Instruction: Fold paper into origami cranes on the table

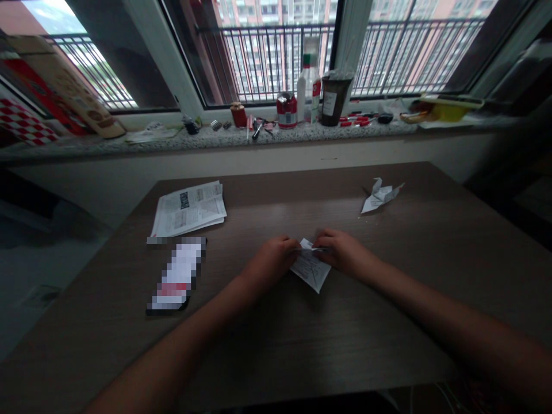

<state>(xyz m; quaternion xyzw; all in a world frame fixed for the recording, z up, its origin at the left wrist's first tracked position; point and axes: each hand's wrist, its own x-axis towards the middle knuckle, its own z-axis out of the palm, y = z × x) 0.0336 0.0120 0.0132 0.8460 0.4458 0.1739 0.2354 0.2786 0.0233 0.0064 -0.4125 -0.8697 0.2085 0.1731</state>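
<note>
A small folded sheet of printed paper [314, 272] lies on the brown table, one pointed corner toward me and another pointing away. My left hand [276, 257] grips its left side, with thumb and fingers pinched together. On the opposite side my right hand [338, 251] pinches the paper's edge between closed fingers. A raised flap or fold runs between the two hands; its exact shape is partly hidden by the fingers. Farther back to the right stands a folded paper crane [379, 196], apart from both hands.
A stack of folded newspaper [190, 208] lies at the table's back left, with a phone [179, 273] in front of it. Behind the table, the stone windowsill [207, 140] carries a red can [287, 110], a clear bottle [305, 92], a dark cup [334, 100] and small items.
</note>
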